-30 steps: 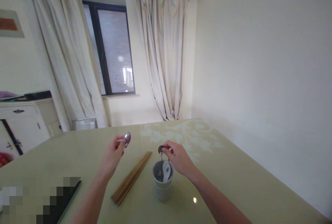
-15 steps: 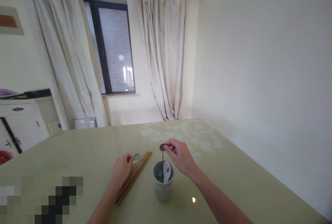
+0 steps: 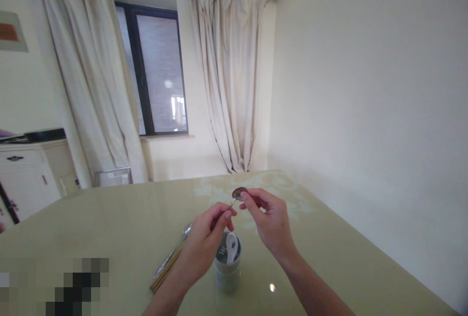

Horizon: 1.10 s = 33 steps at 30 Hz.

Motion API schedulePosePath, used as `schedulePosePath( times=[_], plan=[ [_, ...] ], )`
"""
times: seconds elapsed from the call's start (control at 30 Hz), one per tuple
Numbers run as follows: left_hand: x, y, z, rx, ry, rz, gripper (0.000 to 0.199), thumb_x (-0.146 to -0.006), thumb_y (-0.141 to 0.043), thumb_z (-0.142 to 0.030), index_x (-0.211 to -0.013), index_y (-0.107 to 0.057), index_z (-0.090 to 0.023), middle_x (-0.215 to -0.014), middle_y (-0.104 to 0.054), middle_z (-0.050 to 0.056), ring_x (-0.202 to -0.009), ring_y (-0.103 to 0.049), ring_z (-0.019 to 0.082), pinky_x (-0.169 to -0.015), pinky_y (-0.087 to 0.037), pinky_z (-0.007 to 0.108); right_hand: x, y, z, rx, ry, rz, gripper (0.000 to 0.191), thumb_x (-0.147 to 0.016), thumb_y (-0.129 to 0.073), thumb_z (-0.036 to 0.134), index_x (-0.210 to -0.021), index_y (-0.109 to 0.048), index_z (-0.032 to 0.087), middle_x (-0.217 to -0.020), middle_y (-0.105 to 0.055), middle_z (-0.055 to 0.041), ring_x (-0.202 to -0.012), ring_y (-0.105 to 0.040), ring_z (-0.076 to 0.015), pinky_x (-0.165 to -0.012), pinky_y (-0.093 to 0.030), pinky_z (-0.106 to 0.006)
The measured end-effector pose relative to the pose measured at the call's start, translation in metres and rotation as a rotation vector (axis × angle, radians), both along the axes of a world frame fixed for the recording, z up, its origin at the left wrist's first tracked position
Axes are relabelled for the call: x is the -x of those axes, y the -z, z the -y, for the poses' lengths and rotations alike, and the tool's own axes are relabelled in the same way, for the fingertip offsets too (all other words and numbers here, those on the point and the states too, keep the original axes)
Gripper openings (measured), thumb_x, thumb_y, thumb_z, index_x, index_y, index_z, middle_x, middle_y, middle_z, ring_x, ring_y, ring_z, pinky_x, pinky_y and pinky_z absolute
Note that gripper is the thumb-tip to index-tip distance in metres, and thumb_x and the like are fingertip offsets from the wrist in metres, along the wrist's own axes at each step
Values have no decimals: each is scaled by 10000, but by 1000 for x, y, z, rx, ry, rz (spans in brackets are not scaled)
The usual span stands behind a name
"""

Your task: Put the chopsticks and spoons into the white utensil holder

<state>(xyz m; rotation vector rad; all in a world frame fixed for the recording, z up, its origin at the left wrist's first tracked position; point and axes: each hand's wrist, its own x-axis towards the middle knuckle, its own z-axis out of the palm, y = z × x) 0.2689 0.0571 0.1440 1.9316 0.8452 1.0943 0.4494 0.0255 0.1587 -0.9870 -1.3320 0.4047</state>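
Note:
Both hands meet above a grey cylindrical holder. My right hand pinches the bowl of a metal spoon, and my left hand has its fingers closed on the thin handle. Inside the holder stands a white ceramic spoon with a blue mark, its bowl upward. To the left, partly hidden by my left forearm, wooden chopsticks lie on the table, with another metal spoon alongside them.
The pale green glossy table reaches toward a window and curtains. A plain wall borders its right side. A white cabinet stands at the far left.
The spoon at my right hand has come up out of the holder. My left hand has left the other metal spoon beside the chopsticks and moved right, onto the raised spoon's handle.

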Motion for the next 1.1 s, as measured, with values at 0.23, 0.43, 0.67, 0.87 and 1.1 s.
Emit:
schedulePosePath(
  times=[0.23,0.43,0.67,0.87,1.1],
  plan=[
    [85,39,-80,-54,-461,-414,379,-943,-522,-450,-947,-787,-180,-937,-780,87,-847,-689,243,-796,-507,335,-11,6,-11,270,99,484,190,-908,-749,319,-1052,-801,206,-876,-822,-42,-737,-739,-190,-702,-516,-288],
    [132,97,-112,94,-702,-718,288,-976,-489,-283,-1042,-743,-166,-986,-815,103,-945,-743,273,-808,-498,339,-5,28,-21,515,130,854,155,-872,-802,358,-949,-799,223,-914,-818,-41,-835,-735,-210,-681,-421,-276],
    [120,123,-109,127,-678,-799,239,-998,-510,-252,-936,-730,-183,-1019,-813,106,-991,-749,265,-801,-484,317,4,39,-20,606,100,965,254,-829,-838,433,-962,-770,227,-944,-802,-43,-877,-714,-218,-655,-366,-273],
    [112,128,-105,116,-641,-821,184,-965,-584,-237,-894,-746,-189,-973,-815,88,-954,-756,243,-791,-490,296,10,38,-19,607,109,1027,113,-860,-744,261,-960,-781,224,-960,-808,-57,-913,-730,-234,-701,-401,-288],
    [107,106,-105,68,-631,-752,185,-931,-593,-236,-905,-766,-174,-976,-817,110,-937,-757,252,-838,-532,328,6,22,-10,552,129,1087,155,-908,-677,217,-883,-828,239,-924,-814,-63,-874,-746,-242,-698,-433,-293]
  ],
)
